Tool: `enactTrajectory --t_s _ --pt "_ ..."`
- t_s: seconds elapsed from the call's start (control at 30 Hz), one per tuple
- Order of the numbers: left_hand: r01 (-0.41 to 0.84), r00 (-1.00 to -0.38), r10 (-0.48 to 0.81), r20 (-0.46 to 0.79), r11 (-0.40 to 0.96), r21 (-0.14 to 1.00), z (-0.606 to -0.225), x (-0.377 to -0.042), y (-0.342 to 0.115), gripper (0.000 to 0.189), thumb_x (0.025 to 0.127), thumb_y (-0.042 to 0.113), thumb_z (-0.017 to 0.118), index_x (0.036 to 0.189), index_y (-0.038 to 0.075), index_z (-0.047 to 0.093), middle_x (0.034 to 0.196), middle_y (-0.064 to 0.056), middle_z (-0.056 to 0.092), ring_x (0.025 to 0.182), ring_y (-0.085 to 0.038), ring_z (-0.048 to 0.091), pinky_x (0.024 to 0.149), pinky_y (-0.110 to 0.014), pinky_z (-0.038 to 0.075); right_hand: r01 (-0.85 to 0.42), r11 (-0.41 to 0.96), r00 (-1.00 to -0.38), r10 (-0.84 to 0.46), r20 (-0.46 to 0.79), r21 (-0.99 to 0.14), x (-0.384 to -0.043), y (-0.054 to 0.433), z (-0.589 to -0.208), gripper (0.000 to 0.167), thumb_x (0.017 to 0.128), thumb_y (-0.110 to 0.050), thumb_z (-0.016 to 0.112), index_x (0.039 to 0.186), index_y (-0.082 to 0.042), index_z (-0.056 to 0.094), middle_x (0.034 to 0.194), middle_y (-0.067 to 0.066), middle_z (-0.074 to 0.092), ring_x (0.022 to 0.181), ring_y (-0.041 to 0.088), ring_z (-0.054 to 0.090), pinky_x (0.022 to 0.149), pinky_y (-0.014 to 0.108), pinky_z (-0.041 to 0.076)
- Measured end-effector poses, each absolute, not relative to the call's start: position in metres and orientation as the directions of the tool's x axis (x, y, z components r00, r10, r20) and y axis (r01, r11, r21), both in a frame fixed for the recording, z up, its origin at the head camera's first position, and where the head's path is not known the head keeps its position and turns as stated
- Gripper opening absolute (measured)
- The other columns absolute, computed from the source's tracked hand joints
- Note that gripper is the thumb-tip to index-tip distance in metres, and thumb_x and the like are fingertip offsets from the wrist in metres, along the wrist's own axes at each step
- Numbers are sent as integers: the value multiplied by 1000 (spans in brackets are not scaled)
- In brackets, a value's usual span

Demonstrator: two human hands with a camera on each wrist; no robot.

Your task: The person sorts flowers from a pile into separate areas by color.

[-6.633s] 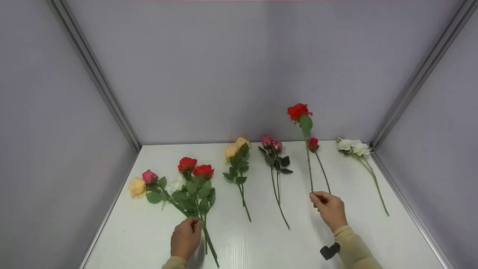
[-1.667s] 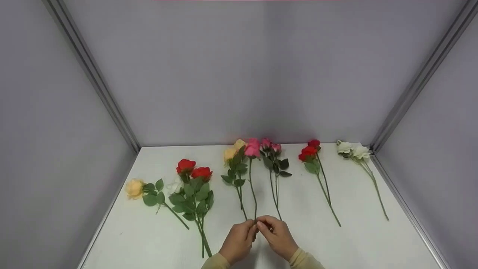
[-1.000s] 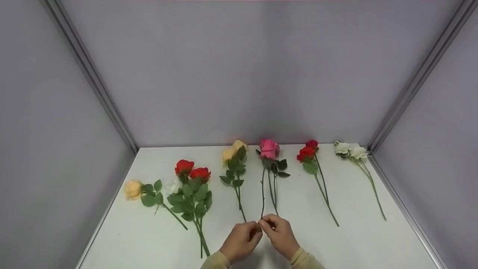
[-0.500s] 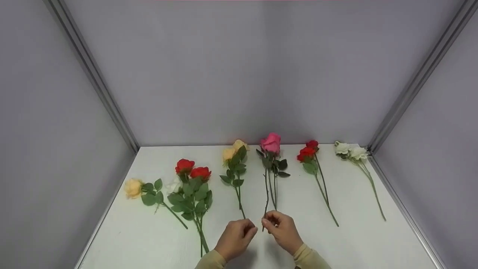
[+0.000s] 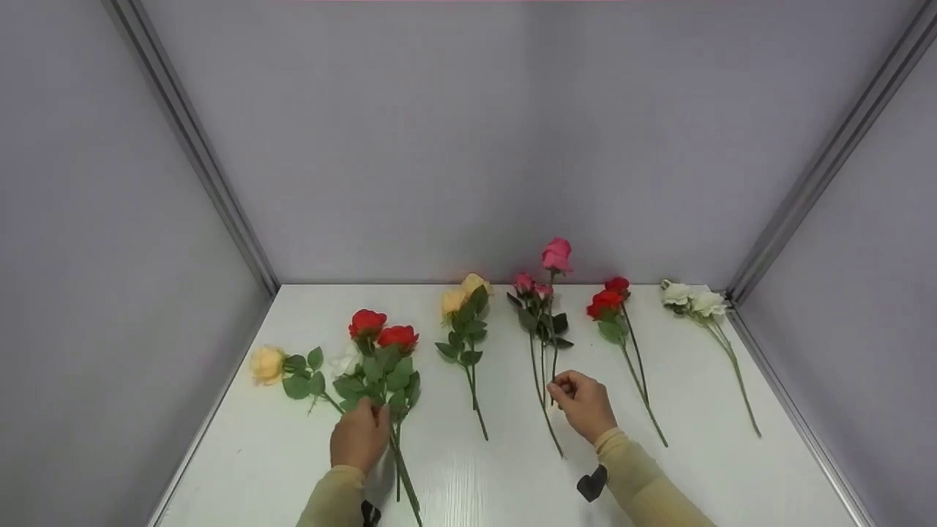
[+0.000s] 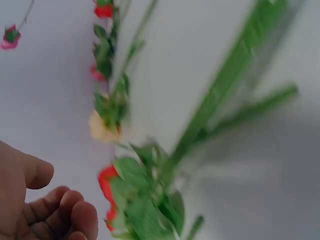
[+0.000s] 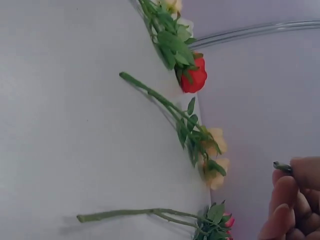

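Note:
My right hand (image 5: pixel 583 404) pinches a pink rose (image 5: pixel 556 255) low on its stem. Its bloom rises over two smaller pink roses (image 5: pixel 523 282) lying at the back of the table. In the right wrist view the cut stem end (image 7: pixel 282 166) pokes out between thumb and fingers. My left hand (image 5: pixel 359 435) is over the leafy stems of the red roses (image 5: pixel 399 337); in the left wrist view a gap shows between its thumb and loosely bent fingers, with nothing held. A white rose (image 5: pixel 345 361) is partly hidden by leaves, and a yellow rose (image 5: pixel 267 364) lies left of it.
Two yellow roses (image 5: pixel 454 300) lie at the middle back. Farther right are a pair of red roses (image 5: pixel 606 304) and white flowers (image 5: pixel 707 303). Grey panels (image 5: pixel 468 146) wall the white table (image 5: pixel 468 483) at the back and sides.
My left hand has left the middle and moved left to the red roses. The right hand has carried the pink rose rightward and away from me. Earlier, it laid down a red rose.

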State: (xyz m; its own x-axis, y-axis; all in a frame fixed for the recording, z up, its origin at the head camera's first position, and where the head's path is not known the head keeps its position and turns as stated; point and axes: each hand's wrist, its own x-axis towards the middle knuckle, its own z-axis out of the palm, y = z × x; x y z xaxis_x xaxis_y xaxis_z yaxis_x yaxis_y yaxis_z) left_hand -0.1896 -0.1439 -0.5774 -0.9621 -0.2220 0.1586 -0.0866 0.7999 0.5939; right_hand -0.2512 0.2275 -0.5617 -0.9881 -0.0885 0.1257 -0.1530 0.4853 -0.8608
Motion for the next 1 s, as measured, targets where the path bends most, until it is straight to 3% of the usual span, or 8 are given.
enactTrajectory --t_s 0.23,0.37,0.53,1.0 --pt "-199 -971 -238 12 836 512 -600 -199 -159 43 93 36 60 96 -6 61 77 -16 64 72 -35 65 62 -49 50 -67 609 -998 -30 61 -790 -288 220 -574 7 91 -18 68 88 -11 68 72 -2 61 63 13 55 58 29 45" --pt "-247 -966 -252 -59 829 502 -613 -205 -154 50 92 45 60 95 -5 62 75 -13 64 68 -30 64 61 -47 50 -17 657 -1000 -3 19 -754 -305 214 -584 9 90 -18 68 86 -10 68 73 -1 61 65 14 54 61 31 45" --pt "-279 -958 -269 -96 815 508 -621 -208 -149 41 89 41 65 86 0 63 68 -7 59 60 -21 55 57 -43 46 28 702 -1000 27 -13 -712 -320 210 -593 12 90 -18 67 82 -9 65 72 0 60 67 15 53 66 34 46" --pt "-304 -950 -284 -127 761 573 -629 -209 -154 38 90 36 65 94 -2 64 79 -11 66 73 -27 64 67 -47 49 93 752 -995 38 -97 -652 -337 206 -617 13 90 -16 65 83 -5 66 76 4 65 70 19 59 66 39 49"
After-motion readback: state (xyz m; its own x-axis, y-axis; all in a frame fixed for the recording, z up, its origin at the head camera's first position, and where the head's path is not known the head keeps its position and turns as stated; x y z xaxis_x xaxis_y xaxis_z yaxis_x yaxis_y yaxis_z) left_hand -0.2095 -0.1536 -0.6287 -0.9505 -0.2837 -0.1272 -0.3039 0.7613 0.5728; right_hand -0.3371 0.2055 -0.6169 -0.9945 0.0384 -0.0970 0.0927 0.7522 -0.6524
